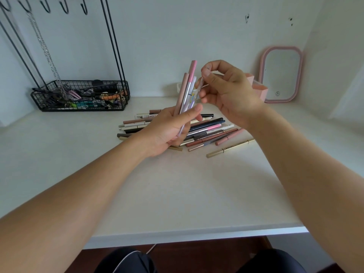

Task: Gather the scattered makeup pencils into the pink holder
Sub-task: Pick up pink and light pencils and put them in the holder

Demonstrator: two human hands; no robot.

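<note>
You are seated at a white tabletop point(177, 190) set into a pale-walled alcove, its near edge ending just above your dark-clad knees and a strip of reddish-brown floor. On the far left of the surface stands a black wire basket point(80, 96) crowded with hair clips and small accessories, with thin black rods rising from it to a row of hooks and a silver chain point(46, 50) hanging down into it. On the far right, a pink-framed mirror point(280, 73) leans against the wall in the corner. Just in front of it, the pink holder point(260, 89) sits on the table, largely hidden behind your right hand point(226, 91). That hand is raised above the table with its thumb and forefinger pinching one slim, pale pencil point(200, 85) near its top. Your left hand point(169, 131) is clenched round a bundle of pencils point(187, 91), pink and lilac, held nearly upright with their ends fanning toward the right hand. Beneath and between both hands lies the heap of loose pencils point(204, 131), brown, black, pink and gold, scattered across the middle of the table; one gold pencil point(229, 148) lies apart at the heap's near right edge.
</note>
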